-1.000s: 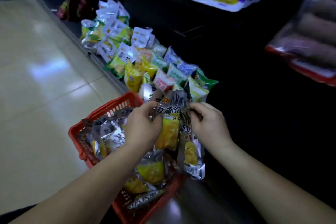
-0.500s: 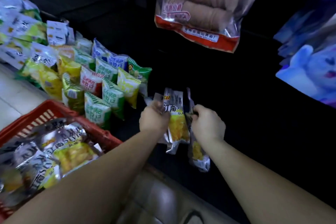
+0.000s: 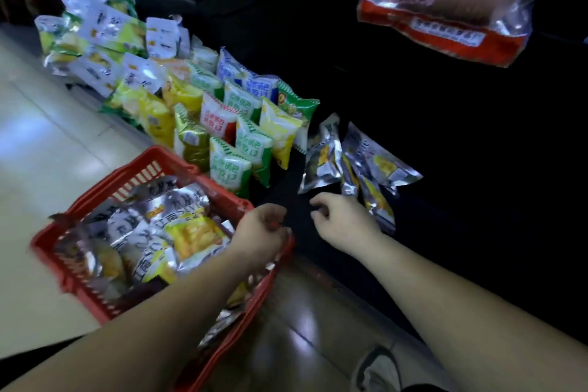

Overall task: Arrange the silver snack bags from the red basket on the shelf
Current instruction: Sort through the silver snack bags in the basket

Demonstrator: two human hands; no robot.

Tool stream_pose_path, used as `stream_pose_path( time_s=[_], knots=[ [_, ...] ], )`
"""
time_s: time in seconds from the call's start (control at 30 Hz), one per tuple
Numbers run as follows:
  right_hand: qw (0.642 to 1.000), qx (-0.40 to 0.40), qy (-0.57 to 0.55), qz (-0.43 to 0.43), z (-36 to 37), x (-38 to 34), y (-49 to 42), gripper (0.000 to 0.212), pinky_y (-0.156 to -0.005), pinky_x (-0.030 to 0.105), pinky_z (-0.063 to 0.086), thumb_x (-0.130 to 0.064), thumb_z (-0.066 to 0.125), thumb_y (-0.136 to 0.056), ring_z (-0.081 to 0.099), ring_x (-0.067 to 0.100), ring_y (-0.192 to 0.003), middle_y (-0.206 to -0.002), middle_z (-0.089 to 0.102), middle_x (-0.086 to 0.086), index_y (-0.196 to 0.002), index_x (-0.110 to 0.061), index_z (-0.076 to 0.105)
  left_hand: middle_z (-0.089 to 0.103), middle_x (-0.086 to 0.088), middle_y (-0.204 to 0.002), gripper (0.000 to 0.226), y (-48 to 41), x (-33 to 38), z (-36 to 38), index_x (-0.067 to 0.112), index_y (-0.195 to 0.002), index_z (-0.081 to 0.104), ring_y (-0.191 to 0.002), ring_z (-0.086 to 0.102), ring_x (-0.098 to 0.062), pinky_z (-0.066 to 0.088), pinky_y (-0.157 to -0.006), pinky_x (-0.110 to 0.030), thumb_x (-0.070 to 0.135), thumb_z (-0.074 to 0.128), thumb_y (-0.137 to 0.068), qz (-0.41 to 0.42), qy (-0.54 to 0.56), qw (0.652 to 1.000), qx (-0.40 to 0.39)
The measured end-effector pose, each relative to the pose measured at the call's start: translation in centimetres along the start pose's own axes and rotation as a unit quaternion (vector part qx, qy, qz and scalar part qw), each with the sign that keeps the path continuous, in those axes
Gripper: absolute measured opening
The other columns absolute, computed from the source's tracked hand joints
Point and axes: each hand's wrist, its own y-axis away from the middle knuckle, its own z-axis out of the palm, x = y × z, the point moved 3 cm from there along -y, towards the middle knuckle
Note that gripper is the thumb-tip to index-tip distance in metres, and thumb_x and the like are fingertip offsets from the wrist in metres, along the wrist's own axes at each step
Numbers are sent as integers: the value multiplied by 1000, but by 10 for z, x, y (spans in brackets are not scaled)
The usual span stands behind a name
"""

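Here, my left hand [image 3: 264,229] hovers empty, fingers loosely curled, over the red basket [image 3: 152,151] of silver bags [image 3: 165,226]; my right hand [image 3: 343,219], equally empty, sits just below the shelved bags [image 3: 321,156].

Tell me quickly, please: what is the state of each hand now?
Left hand: fingers curled at the basket rim; whether they grip it cannot be told.
Right hand: open, holding nothing.
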Motion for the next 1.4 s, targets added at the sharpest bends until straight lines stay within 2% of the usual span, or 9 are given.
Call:
stream_pose_path(
  time_s=[0.2,0.37,0.53,0.73,0.83,0.93,1.03,1.2,1.4],
  knots=[
    [995,-84,-27,-51,72,-82,-3,34,-85,37,57,-40,63,-88,67,18,-95,-100,71,-9,-122,-35,67,71,6,-96,18,28,-52,-71,26,-101,67,-79,70,-8,58,-73,-28,17,75,-87,-6,-36,996,78],
    [985,-124,-107,-60,147,-105,-14,34,-84,25,48,-30,68,-91,65,18,-108,-113,68,-3,-124,-24,69,45,-7,-152,51,43,-98,-151,26,-137,58,-135,45,-32,43,-108,-45,39,67,-89,-26,-337,919,204],
    [977,-181,-85,-78,188,-108,-34,66,-106,23,37,-46,76,-86,47,17,-135,-145,48,2,-145,-25,55,22,-14,-165,96,40,-134,-175,28,-158,29,-148,30,-37,34,-115,-45,66,71,-79,-240,-221,934,149],
    [965,-224,-88,-106,210,-128,-58,75,-115,22,24,-49,74,-86,24,18,-152,-163,31,5,-152,-31,44,74,-2,-108,24,28,-120,-153,18,-114,72,-106,69,-24,46,-80,-24,31,62,-97,-131,-41,981,136],
    [968,-229,-51,-94,215,-124,-60,73,-118,30,31,-57,72,-84,36,20,-146,-159,37,4,-148,-31,51,61,-1,-135,38,38,-110,-194,24,-127,66,-123,57,-24,49,-98,-37,42,60,-95,-74,-188,946,254],
    [975,-210,-31,-71,214,-123,-57,67,-111,31,39,-60,70,-83,48,21,-136,-151,45,3,-142,-29,58,22,-4,-166,95,53,-122,-212,32,-147,49,-149,31,-30,34,-119,-48,86,62,-70,-134,-189,970,73],
    [980,-187,-24,-59,206,-125,-55,58,-93,30,47,-61,69,-84,60,22,-120,-133,62,1,-129,-25,67,-6,-1,-170,129,67,-131,-200,41,-156,28,-154,21,-32,29,-122,-48,84,80,-46,-155,-253,950,-97],
    [986,-149,-78,-14,197,-121,-49,38,-72,30,46,-58,64,-90,64,16,-90,-98,68,-3,-99,-20,67,4,-5,-170,66,63,-148,-185,38,-138,56,-143,43,-30,45,-112,-38,38,82,-78,-58,-372,926,-33],
    [977,-145,-149,38,215,-128,-64,81,-103,39,45,-60,71,-83,53,31,-128,-148,46,9,-149,-25,41,15,0,-169,36,40,-151,-197,39,-115,67,-154,9,-33,15,-124,-54,51,75,-82,16,-518,855,-28]
  ],
)
